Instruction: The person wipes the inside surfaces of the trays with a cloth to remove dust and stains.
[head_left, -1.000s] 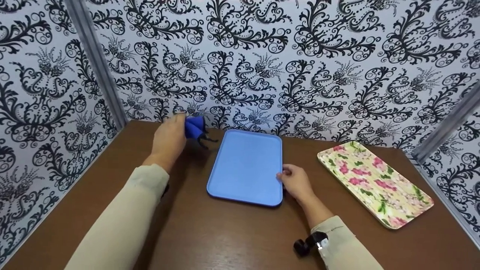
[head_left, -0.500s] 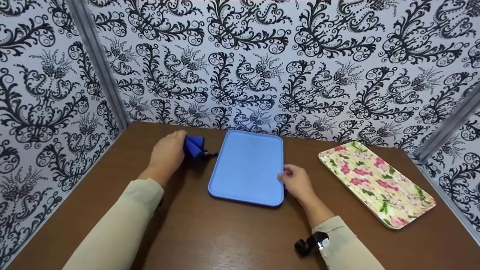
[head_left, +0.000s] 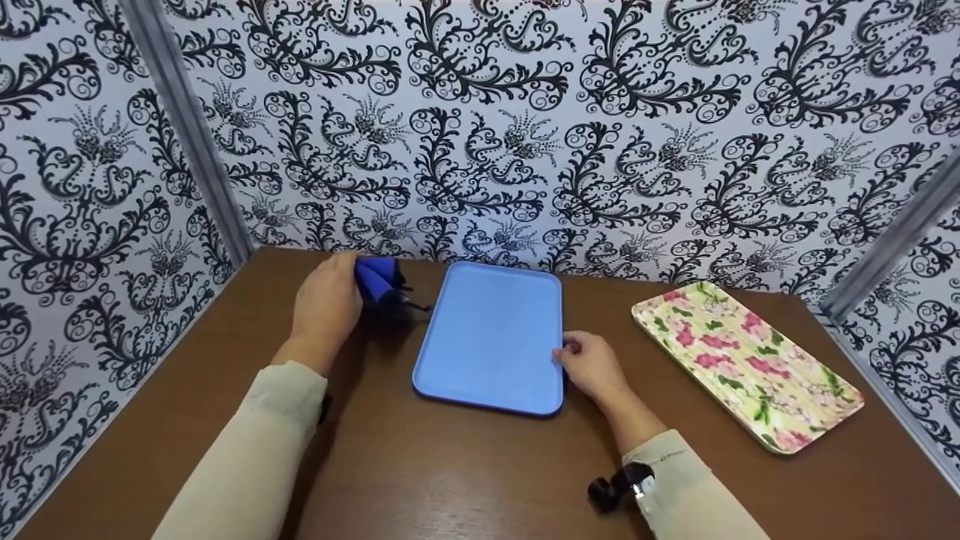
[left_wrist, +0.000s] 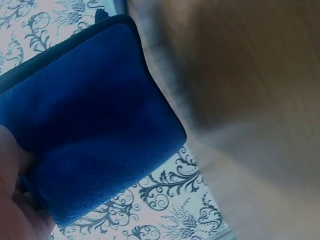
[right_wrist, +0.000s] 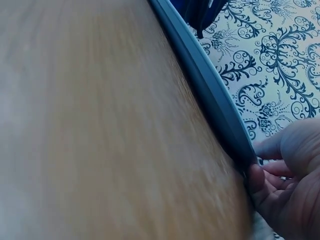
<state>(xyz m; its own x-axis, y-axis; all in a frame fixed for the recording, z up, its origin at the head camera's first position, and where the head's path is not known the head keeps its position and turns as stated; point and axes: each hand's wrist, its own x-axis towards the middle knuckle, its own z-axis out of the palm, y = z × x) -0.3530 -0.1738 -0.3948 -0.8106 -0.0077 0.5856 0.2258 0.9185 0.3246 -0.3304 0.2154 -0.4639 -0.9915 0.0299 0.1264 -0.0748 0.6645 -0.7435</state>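
My left hand (head_left: 326,307) grips a folded blue cloth (head_left: 377,281) with dark edging, held above the table to the left of the tray. In the left wrist view the cloth (left_wrist: 100,120) looks fuzzy and hangs out from the fingers, which show at the lower left corner. A light blue rectangular tray (head_left: 491,337) lies in the middle of the table. Its right edge is pinched between the thumb and fingers of my right hand (head_left: 592,364). From the right wrist, the tray's rim (right_wrist: 210,95) runs down to the fingertips.
A floral tray (head_left: 750,367), cream with pink flowers, lies at an angle on the right side of the brown table (head_left: 465,472). Behind the table stands a wall (head_left: 495,150) with black scroll patterns. Side panels close in at left and right.
My left hand has come down with the cloth toward the table, then shifted slightly up and left. The right hand keeps its hold on the tray, which stays in place.
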